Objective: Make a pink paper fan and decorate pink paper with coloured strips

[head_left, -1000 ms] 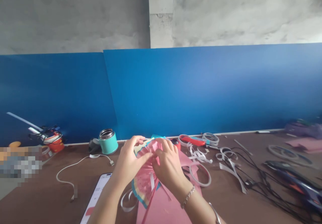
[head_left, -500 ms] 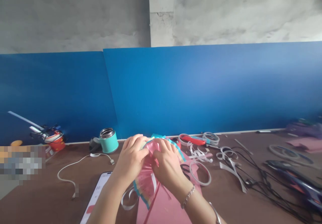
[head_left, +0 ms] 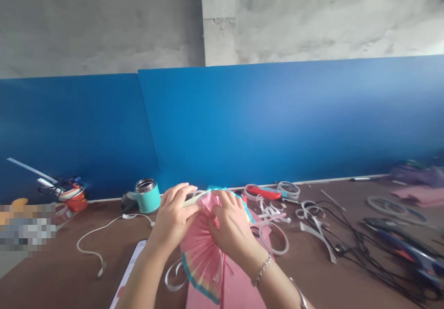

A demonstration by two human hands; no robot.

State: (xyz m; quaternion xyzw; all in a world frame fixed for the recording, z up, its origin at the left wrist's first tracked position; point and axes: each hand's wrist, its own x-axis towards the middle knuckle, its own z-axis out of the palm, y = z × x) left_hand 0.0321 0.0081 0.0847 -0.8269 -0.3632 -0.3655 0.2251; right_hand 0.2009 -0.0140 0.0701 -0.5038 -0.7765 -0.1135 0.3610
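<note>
A pleated watermelon-patterned paper fan, pink with a cream and blue rim, is spread in front of me in a round shape. My left hand grips its upper left side, thumb pointing toward the centre. My right hand is closed on the folds near the middle, with the fingers curled and their tips partly hidden. Below the fan lies a pink sheet. A thin pink strip runs down from the fan's centre toward me.
Left of me are a phone, a white cable, a teal cup and a red container of tools. To the right lie a tape roll, white paper scraps and black cables. A blue panel stands behind.
The fan's lower left part has opened wider and swung down to the right, so more pleats show. Both hands keep nearly the same place, and the view has shifted slightly.
</note>
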